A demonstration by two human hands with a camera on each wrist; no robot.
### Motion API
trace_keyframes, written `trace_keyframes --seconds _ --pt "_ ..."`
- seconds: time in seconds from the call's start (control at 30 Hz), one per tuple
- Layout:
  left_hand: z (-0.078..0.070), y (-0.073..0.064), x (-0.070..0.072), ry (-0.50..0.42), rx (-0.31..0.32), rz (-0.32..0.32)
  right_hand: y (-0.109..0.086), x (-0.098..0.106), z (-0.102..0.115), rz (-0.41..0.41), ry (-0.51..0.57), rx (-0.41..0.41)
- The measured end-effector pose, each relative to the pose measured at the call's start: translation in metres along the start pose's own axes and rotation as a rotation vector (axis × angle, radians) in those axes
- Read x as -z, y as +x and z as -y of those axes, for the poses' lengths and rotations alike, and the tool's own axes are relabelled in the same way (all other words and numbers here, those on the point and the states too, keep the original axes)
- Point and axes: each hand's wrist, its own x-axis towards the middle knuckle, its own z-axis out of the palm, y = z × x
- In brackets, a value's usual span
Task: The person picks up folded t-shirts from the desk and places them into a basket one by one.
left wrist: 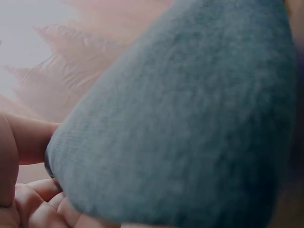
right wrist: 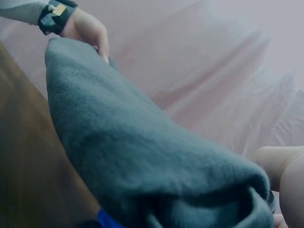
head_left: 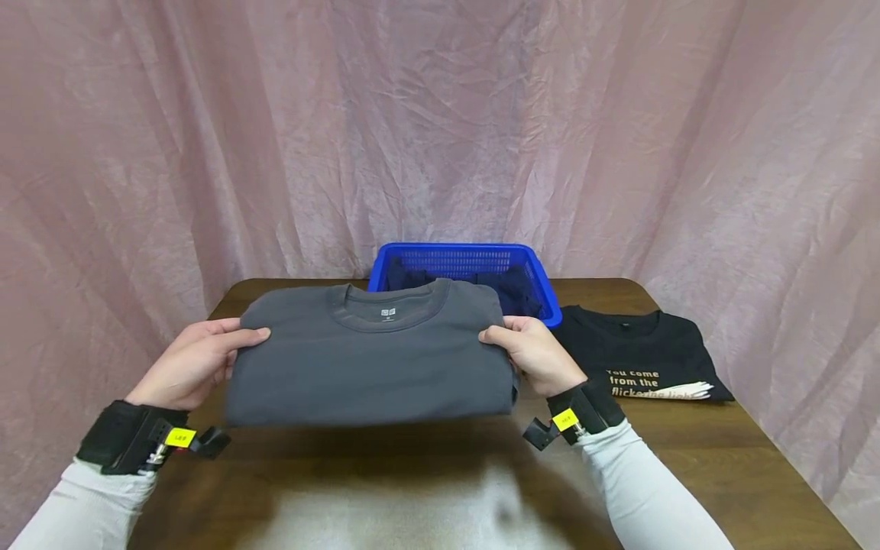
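Note:
A folded dark grey T-shirt (head_left: 371, 367) is held up above the table, its round collar and white neck label facing me. My left hand (head_left: 195, 357) pinches its left side, thumb on top and the other fingers beneath. On the opposite side my right hand (head_left: 539, 353) grips the edge the same way. In the left wrist view the grey T-shirt (left wrist: 175, 123) fills most of the picture, with thumb and curled fingers at its corner. From the right wrist, the folded layers of the T-shirt (right wrist: 118, 128) show at its near end.
Behind the T-shirt stands a blue plastic basket (head_left: 543, 283) with dark navy cloth (head_left: 512, 286) inside. A folded black T-shirt (head_left: 639, 351) with printed lettering lies on the right of the wooden table (head_left: 736, 451). Pink curtains (head_left: 440, 130) hang behind and at the sides.

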Motion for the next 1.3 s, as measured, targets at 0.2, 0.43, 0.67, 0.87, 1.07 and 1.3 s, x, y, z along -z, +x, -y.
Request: trace_keyframes --seconds 0.2,0.43,0.67,0.87,1.07,1.3 --pt "-0.001 0.009 -0.018 -0.015 -0.043 0.031 -0.003 0.019 -0.002 -0.030 -0.033 0.002" --pt "-0.004 0.019 -0.041 -0.025 -0.059 0.068 -0.009 0.039 -0.006 -0.081 -0.080 -0.009" --pt "-0.009 0.027 -0.061 -0.039 -0.064 0.077 -0.015 0.055 -0.003 -0.104 -0.071 -0.022" --pt "-0.015 0.033 -0.073 -0.034 -0.073 0.071 -0.018 0.067 0.001 -0.129 -0.065 -0.036" --pt "-0.021 0.043 -0.086 -0.079 -0.082 0.071 -0.018 0.078 0.005 -0.168 -0.081 -0.046" --pt "-0.027 0.057 -0.093 -0.103 -0.088 0.056 -0.014 0.088 0.011 -0.179 -0.107 -0.059"
